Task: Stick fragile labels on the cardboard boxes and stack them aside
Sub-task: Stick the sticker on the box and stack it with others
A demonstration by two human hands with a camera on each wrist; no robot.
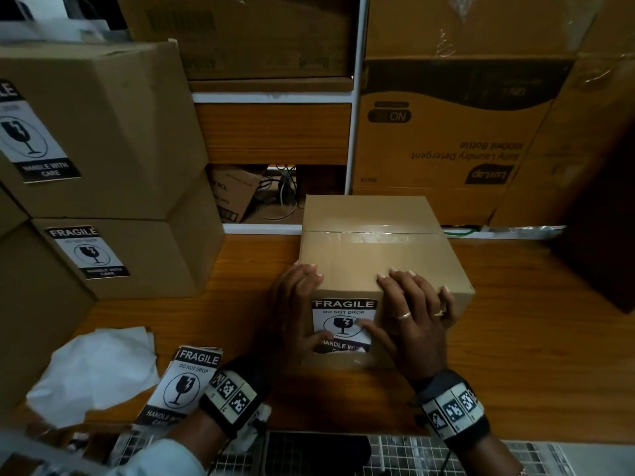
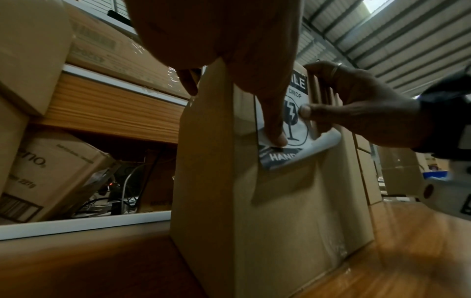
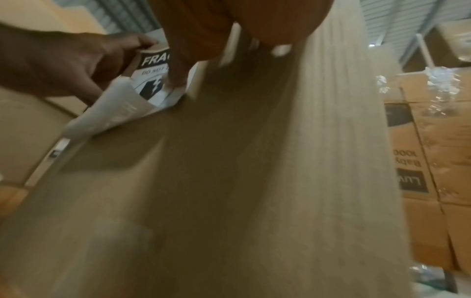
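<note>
A taped cardboard box [image 1: 374, 249] stands on the wooden table [image 1: 532, 338] in front of me. A black and white FRAGILE label [image 1: 340, 317] is on its near face; the top is stuck down and the lower end curls away from the cardboard [image 2: 295, 159]. My left hand [image 1: 295, 304] lies over the box's top left corner, its thumb [image 2: 275, 129] pressing the label. My right hand [image 1: 415, 304] lies flat on the top edge, its thumb [image 2: 305, 110] pressing the label's middle. In the right wrist view the label [image 3: 153, 88] peels off the box [image 3: 229, 181] below the left hand [image 3: 63, 66].
Two labelled boxes [image 1: 113, 132] [image 1: 137, 255] are stacked at the left. A pile of spare labels [image 1: 189, 376] and white backing papers [image 1: 96, 365] lie near my left wrist. Large cartons [image 1: 446, 132] and shelving stand behind. A dark object [image 1: 601, 235] stands at the right.
</note>
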